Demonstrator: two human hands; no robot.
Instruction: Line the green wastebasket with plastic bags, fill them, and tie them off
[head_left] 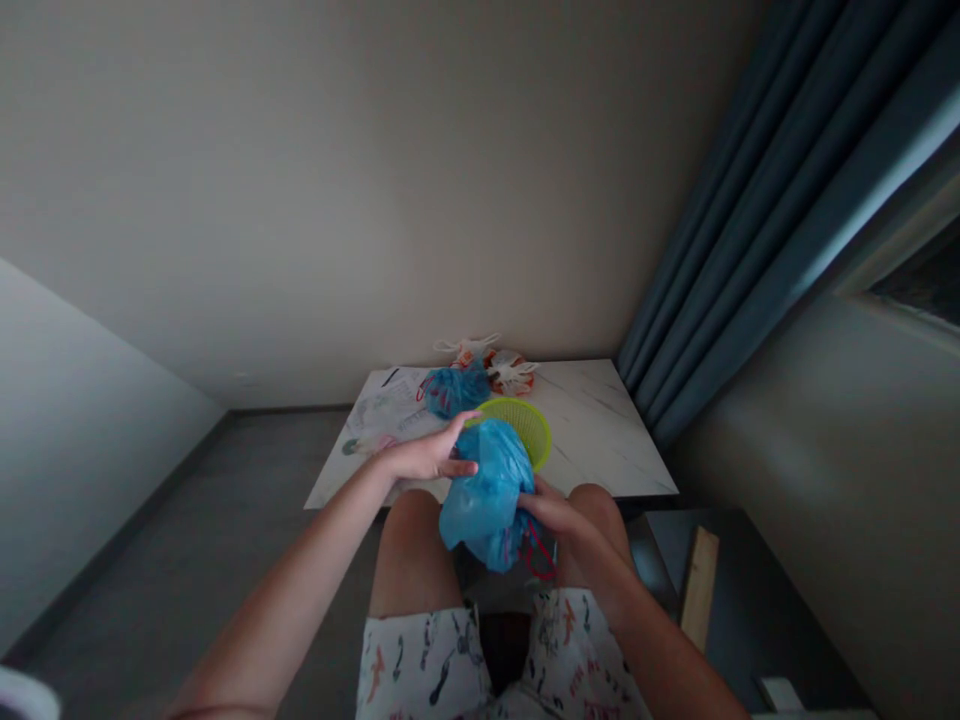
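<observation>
A crumpled blue plastic bag (491, 490) hangs above my lap, between my two hands. My left hand (429, 454) holds the bag's left side, its thumb on the near face and its fingers stretched along the top edge. On the lower right, my right hand (549, 504) is closed on the bag's plastic. A red drawstring loop (538, 555) dangles below that hand. What the bag contains, if anything, cannot be made out. Just beyond it is a yellow-green basket (534, 432), partly covered by the bag.
A low white marble-patterned table (600, 430) stands against the wall. On it lie another blue bag (457, 390), white-and-orange bags (511, 372) and printed sheets (382, 405). To the right are a dark surface with a wooden piece (700, 585) and a blue curtain (720, 200).
</observation>
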